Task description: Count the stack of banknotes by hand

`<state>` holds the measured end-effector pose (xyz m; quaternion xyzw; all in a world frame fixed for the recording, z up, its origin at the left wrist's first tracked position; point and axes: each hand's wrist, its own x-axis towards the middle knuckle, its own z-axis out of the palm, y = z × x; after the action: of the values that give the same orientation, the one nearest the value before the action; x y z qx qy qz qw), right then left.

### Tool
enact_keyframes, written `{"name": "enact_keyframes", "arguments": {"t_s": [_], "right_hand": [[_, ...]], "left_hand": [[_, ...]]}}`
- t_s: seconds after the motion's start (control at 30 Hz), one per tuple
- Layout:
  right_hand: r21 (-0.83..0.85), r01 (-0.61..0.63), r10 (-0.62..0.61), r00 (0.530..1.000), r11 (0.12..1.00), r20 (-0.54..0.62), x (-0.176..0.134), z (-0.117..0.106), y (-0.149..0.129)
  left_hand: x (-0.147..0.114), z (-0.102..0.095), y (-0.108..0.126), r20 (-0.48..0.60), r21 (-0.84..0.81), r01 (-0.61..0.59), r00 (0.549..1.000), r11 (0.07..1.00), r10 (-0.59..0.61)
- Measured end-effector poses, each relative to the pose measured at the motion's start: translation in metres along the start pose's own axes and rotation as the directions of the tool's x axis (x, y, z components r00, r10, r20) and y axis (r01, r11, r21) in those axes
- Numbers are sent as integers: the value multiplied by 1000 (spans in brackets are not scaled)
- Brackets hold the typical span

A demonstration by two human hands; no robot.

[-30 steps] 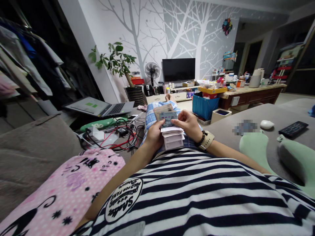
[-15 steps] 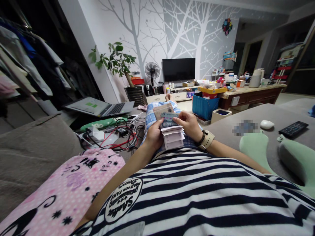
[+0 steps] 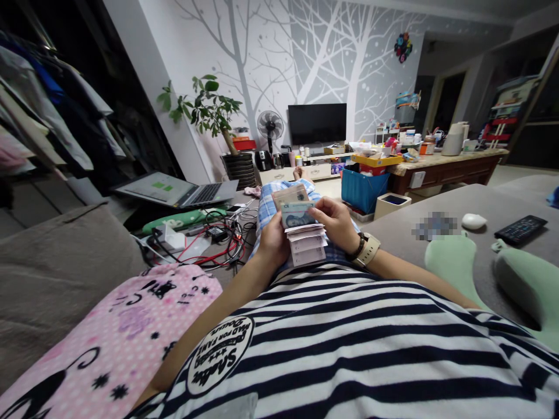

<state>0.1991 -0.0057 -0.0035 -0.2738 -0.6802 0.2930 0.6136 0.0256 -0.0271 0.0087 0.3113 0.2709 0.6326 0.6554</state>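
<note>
A stack of banknotes (image 3: 298,217) rests over my lap, its top note bluish-green with a portrait. My left hand (image 3: 274,240) is closed round the stack's left side. On the right, my right hand (image 3: 334,220) pinches the upper right corner of the top note between thumb and finger. Pale ends of several notes (image 3: 308,247) hang folded down in layers toward my striped shirt. Behind the top note, brownish notes (image 3: 290,196) stick up. The fingers under the stack are hidden.
On the left lie an open laptop (image 3: 179,191), tangled cables (image 3: 227,238) and a pink blanket (image 3: 131,331). To the right, a remote control (image 3: 520,230), a white mouse (image 3: 474,221) and a green neck pillow (image 3: 452,262) rest on the sofa. A blue box (image 3: 361,187) stands ahead.
The top note's upper edge now lies flatter, showing more of its portrait. My left thumb has drawn back toward the stack's left edge. My right hand has shifted slightly.
</note>
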Motion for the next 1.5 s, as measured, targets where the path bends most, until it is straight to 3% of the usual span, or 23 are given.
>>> {"name": "enact_keyframes", "arguments": {"t_s": [0.93,1.23,1.5], "right_hand": [[41,22,-23,1000,999,2,-1,2,2],[56,88,-88,996,995,-5,-2,0,3],[137,40,-50,996,990,72,-2,3,-1]], "left_hand": [[-3,-2,1,18,69,24,1000,997,-26],[-2,-3,0,124,4,54,991,999,-54],[3,-3,1,18,-60,52,999,997,-51]]}}
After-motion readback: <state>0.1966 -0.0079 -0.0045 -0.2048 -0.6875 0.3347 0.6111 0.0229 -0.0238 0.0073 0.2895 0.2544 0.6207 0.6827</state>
